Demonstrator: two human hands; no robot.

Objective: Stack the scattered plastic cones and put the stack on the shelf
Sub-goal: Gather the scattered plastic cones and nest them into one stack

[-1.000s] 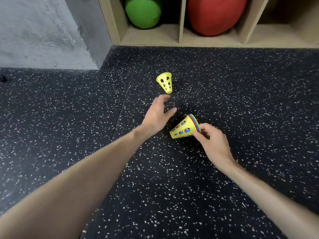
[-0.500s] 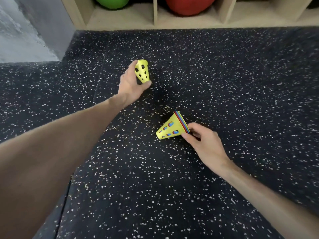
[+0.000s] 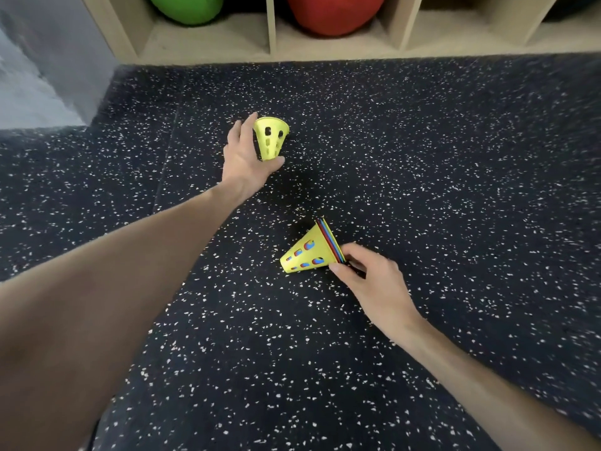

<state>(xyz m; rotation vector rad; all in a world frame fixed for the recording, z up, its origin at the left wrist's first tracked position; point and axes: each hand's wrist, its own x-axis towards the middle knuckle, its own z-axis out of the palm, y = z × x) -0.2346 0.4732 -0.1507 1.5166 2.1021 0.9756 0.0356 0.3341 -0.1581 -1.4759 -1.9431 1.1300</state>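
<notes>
Since the earlier frame the left hand [image 3: 244, 157] had closed on the loose yellow cone [image 3: 270, 138] and raised it, wide rim up, at the upper centre of the frame. This was the gathering step. The arm was stretched forward, thumb under the narrow end. At lower right of centre, the right hand [image 3: 370, 281] pinched the rim of the cone stack [image 3: 309, 252], lying on its side on the floor [image 3: 455, 190]. Next, I think, the cone must be turned to nest onto the stack, before the shelf [image 3: 208, 43] at the top.
</notes>
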